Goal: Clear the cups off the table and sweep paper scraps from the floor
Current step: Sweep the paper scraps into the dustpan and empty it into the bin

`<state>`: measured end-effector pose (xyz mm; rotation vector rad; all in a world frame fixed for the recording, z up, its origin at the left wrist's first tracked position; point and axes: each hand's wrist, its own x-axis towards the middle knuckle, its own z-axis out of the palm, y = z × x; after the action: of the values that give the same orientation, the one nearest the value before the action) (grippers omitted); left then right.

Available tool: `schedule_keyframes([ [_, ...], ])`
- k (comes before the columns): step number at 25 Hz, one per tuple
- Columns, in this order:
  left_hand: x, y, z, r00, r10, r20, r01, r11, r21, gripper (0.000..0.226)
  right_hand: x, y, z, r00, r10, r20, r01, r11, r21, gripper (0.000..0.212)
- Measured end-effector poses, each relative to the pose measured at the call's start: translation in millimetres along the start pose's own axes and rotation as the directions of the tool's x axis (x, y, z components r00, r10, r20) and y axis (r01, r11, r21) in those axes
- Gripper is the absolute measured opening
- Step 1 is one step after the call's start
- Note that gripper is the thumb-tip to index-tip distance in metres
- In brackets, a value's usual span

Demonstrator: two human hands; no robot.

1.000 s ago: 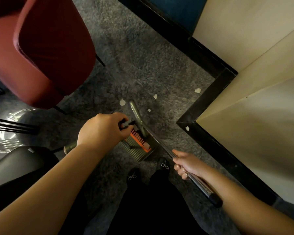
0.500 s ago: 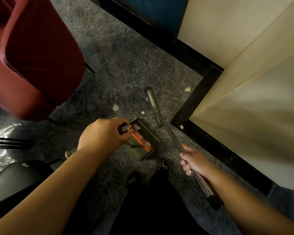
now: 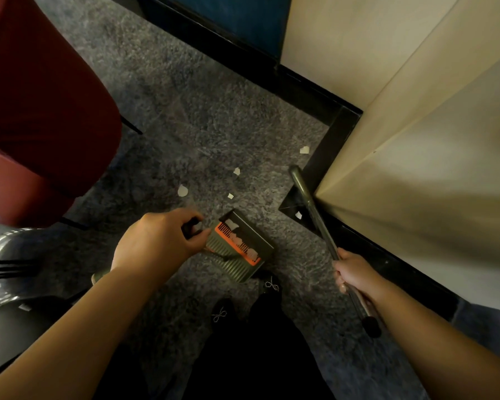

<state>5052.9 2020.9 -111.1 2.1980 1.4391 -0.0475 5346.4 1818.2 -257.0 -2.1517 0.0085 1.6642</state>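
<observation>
Paper scraps were small, whitish, torn bits scattered on the grey carpet (image 3: 185, 105) — one (image 3: 182, 191) nearest the left hand, one (image 3: 230, 196) just beyond the dustpan mouth, one (image 3: 236, 170) a bit farther out, one (image 3: 304, 150) close to the black baseboard (image 3: 324, 90), and one (image 3: 298, 215) on the dark floor strip at the wall corner, just beside the broom head. A few more pale scraps (image 3: 237, 241) sat inside the dustpan (image 3: 243, 246), which was dark green with an orange comb strip and ribbed teeth, lying flat on the carpet. Left hand (image 3: 156, 243) gripped the dustpan's handle, fingers curled round it. Right hand (image 3: 355, 277) was closed round the broom handle (image 3: 321, 223), a thin metal pole running up to a narrow head (image 3: 299, 180) pressed against the cream wall corner (image 3: 416, 168). A red chair (image 3: 41, 111) filled the upper left, its thin black legs on the carpet; a grey bag or bin (image 3: 6, 327) sat lower left, too blurred to tell which. The person's dark legs and shoes (image 3: 223, 313) stood just behind the dustpan. The loose scraps lay ahead of both hands, between dustpan and baseboard — the corner scrap hemmed in by the wall and the broom head, apart from either hand.
</observation>
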Motion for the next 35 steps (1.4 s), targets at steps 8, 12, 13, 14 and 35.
schedule_keyframes([
  [8,9.0,12.5,-5.7,0.999,-0.042,0.032,0.043,0.999,-0.017,0.041,18.0,-34.8,41.5,0.965,0.085,0.247,-0.125,0.981,0.148,0.022],
  [12,13.7,13.3,-6.2,0.997,-0.075,0.005,0.075,0.997,-0.03,0.042,16.3,-62.0,47.2,0.951,0.051,0.305,-0.089,0.99,0.112,0.022],
  [13,14.6,13.5,-6.9,0.996,-0.088,0.003,0.088,0.995,-0.037,0.041,15.3,-70.1,45.8,0.952,0.033,0.305,-0.064,0.994,0.09,0.028],
  [14,15.3,13.2,-8.3,0.995,-0.101,-0.001,0.101,0.994,-0.045,0.038,13.4,-77.5,43.2,0.954,0.018,0.3,-0.045,0.995,0.085,0.036],
  [35,111.0,54.7,-47.5,0.979,-0.167,-0.119,0.145,0.974,-0.174,0.038,67.9,-209.4,-41.8,0.997,-0.072,-0.023,0.075,0.966,0.246,0.015],
])
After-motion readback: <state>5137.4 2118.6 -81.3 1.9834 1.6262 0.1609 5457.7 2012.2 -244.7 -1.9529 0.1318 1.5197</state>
